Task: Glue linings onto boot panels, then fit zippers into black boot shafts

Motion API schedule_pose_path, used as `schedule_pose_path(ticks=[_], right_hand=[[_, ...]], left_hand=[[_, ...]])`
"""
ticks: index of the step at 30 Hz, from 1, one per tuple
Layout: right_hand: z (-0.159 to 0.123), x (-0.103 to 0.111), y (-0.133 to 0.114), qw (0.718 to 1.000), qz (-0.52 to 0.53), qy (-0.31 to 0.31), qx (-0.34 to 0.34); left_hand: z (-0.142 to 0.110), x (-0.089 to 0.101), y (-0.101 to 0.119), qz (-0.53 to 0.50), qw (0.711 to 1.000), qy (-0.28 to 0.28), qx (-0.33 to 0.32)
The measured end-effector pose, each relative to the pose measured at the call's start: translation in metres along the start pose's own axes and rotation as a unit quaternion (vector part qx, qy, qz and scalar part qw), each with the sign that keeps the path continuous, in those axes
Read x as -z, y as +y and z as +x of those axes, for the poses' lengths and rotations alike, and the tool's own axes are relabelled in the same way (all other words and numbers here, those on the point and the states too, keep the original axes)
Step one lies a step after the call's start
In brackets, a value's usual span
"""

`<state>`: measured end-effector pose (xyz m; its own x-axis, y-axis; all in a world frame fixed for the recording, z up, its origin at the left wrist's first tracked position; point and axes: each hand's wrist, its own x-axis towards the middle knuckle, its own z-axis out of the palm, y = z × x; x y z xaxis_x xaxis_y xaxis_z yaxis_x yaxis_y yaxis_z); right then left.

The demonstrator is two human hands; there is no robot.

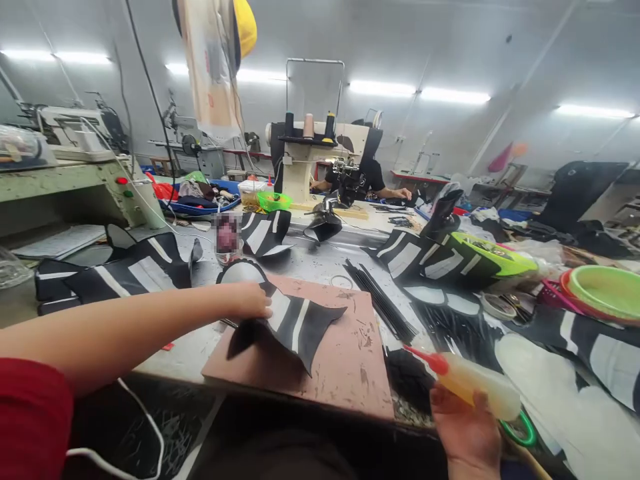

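Note:
A black leather-like piece with white strips point(319, 325), resembling a boot upper, is gripped by its left edge in my left hand point(247, 301). The piece lies partly raised over a pink board point(353, 360) with dark scuffs. My right hand point(467, 427) is wrapped around a squeeze bottle of yellowish liquid point(483, 385). The bottle tilts, its red nozzle pointing left toward the board, apart from the black piece. Green scissor handles point(523, 427) show beside my right hand.
Similar black pieces lie at left point(150, 270) and right point(400, 257). Thin black strips point(380, 303) run beside the board. A sewing machine point(300, 177) stands ahead, with another person point(373, 179) behind it. Green basins point(607, 290) sit at right.

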<state>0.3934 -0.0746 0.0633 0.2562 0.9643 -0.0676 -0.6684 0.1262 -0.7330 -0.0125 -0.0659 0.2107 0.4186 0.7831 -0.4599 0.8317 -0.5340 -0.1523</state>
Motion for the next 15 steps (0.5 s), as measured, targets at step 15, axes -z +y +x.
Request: schedule_pose_path(ticks=[15], right_hand=[[0.006, -0.085, 0.037, 0.993, -0.118, -0.008, 0.013]], left_hand=[[0.091, -0.018, 0.082, 0.005, 1.0, -0.009, -0.026]])
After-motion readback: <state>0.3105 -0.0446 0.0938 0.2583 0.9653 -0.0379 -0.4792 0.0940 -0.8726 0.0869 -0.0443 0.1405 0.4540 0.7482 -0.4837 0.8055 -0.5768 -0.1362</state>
